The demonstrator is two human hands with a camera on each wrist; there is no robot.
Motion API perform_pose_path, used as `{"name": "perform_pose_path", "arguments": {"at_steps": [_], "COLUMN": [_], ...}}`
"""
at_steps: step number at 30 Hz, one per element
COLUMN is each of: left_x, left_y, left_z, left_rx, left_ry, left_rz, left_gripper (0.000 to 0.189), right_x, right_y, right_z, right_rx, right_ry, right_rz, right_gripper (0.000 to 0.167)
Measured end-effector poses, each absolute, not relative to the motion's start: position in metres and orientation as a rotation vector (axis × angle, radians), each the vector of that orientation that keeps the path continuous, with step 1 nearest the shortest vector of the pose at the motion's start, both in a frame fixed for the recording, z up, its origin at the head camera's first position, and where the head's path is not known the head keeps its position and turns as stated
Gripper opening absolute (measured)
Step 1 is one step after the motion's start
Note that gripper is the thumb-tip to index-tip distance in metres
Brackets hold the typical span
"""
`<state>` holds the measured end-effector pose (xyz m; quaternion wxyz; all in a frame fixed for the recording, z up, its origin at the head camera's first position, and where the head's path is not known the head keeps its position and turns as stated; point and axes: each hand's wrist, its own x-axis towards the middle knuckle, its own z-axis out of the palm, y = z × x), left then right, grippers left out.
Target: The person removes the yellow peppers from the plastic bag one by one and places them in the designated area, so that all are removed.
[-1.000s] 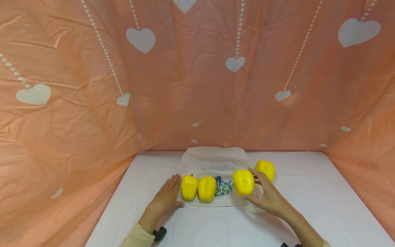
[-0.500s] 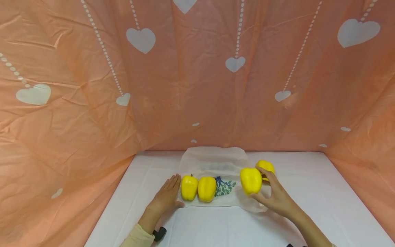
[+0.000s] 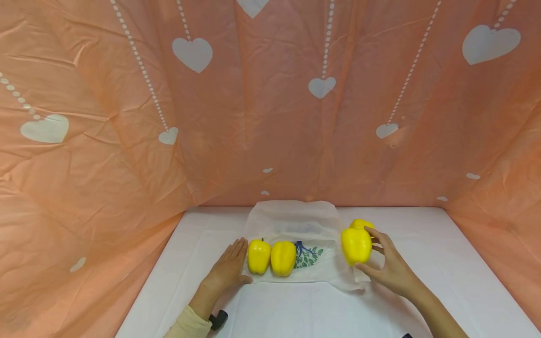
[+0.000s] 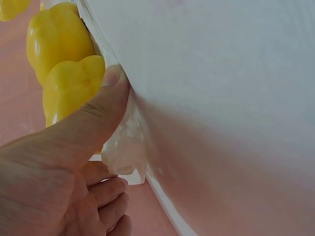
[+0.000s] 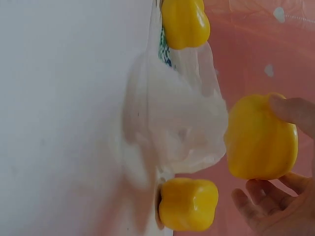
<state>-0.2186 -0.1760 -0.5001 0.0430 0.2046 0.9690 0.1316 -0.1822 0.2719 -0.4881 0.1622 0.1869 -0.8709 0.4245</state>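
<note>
My right hand (image 3: 393, 270) holds a yellow bell pepper (image 3: 356, 245) between thumb and fingers. In the right wrist view this bell pepper (image 5: 261, 140) is raised off the table. Behind it, another yellow bell pepper (image 3: 361, 223) stands on the table, partly hidden in the head view. Two more, a left bell pepper (image 3: 259, 257) with a stem and its neighbour (image 3: 283, 258), stand side by side on a whitish plastic bag (image 3: 291, 218). Next to the left one my left hand (image 3: 228, 270) rests at the bag's edge, fingers straight, thumb (image 4: 110, 93) touching the plastic.
The bag lies flat on a white-covered table (image 3: 287, 310) and bears a green and blue tree print (image 3: 308, 256). Orange curtains (image 3: 270, 117) with white hearts close off the back and sides. A black strap device (image 3: 218, 320) sits at the left wrist.
My right hand has carried its bell pepper to the right, from over the bag's printed part to in front of the far-right bell pepper. The left hand has stayed still.
</note>
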Motion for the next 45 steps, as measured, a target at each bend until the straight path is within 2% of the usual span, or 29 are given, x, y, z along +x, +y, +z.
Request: {"name": "perform_pose_path", "arguments": {"at_steps": [20,45], "left_x": [-0.219,-0.22], "left_y": [-0.175,-0.175], "left_z": [-0.495,-0.497], "left_rx": [0.596,0.623], "left_ry": [2.938,2.935], "left_rz": [0.405,0.415], "left_gripper": [0.105,0.104], "right_x": [-0.191,-0.205], "right_y": [0.307,0.348], "right_z": [-0.487,-0.49], "right_rx": [0.531,0.346], "right_ry": [-2.421,-2.586], "right_rz": [1.157,1.177], "right_gripper": [0.103,0.097]}}
